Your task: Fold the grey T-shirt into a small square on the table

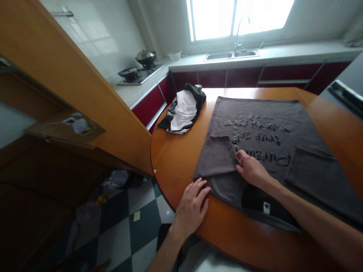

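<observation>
A dark grey T-shirt (pixel 252 113) is spread on the wooden table (pixel 170 158), its collar towards me and its printed lettering upside down. Both sleeves lie folded inward over the body. My right hand (pixel 251 168) pinches the edge of the left-side sleeve (pixel 217 156), near the lettering. Flat at the shirt's near left corner rests my left hand (pixel 194 202), fingers spread, their tips on the cloth. A small white label (pixel 266 207) shows inside the dark neck opening.
A heap of black and white clothes (pixel 184 109) sits at the table's far left. Behind are a counter with a sink (pixel 218 56) and a stove with pans (pixel 146 56). A wooden partition (pixel 113 113) stands on the left.
</observation>
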Available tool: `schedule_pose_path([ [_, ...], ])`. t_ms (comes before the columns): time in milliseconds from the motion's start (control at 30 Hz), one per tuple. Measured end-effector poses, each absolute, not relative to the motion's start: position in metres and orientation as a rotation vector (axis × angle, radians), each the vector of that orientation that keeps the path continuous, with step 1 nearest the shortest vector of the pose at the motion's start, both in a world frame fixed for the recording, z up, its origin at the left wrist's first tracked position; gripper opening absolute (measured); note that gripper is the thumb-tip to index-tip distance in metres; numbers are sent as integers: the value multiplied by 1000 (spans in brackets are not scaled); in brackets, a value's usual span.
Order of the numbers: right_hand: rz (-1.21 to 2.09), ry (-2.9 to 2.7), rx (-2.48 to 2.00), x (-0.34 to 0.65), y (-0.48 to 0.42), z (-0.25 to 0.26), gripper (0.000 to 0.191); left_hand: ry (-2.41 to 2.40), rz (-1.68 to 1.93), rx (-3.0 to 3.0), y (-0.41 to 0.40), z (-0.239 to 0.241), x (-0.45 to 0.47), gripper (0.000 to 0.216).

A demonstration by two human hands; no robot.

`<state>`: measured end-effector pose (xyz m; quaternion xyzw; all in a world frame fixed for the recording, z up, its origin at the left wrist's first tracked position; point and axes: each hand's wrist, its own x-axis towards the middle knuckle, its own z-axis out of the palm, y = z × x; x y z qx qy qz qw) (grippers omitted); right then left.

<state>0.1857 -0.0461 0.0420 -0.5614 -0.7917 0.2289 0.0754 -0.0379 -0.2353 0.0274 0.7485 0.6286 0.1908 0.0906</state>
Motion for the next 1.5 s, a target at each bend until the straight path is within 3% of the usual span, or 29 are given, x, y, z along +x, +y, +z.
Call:
schedule_pose_path([
  [267,668,-2192,-1430,193,-39,33,33,1913,590,2244,-234,28,-36,41],
  [633,374,-2505,-1788,198,-57,47,22,1959,817,2136,-235,17,-39,42],
  [733,209,-2516,-1740,199,-57,50,29,1967,1032,2067,-225,21,-42,37],
  [900,136,-2622,-1233,191,-59,26,52,1924,1210,2071,-192,44,-41,28],
  [967,190,-2696,-1191,189,-61,12,61,1916,1097,2160,-178,47,-38,31],
  [1167,359,-2720,-1237,201,-64,4,71,1936,309,2380,-168,22,-36,55],
  [1333,380,-2582,-1284,228,-70,21,66,2014,389,2432,-163,23,-31,56],
  [1500,421,-2376,-1423,269,-85,32,61,1798,351,2550,-155,18,-21,57],
])
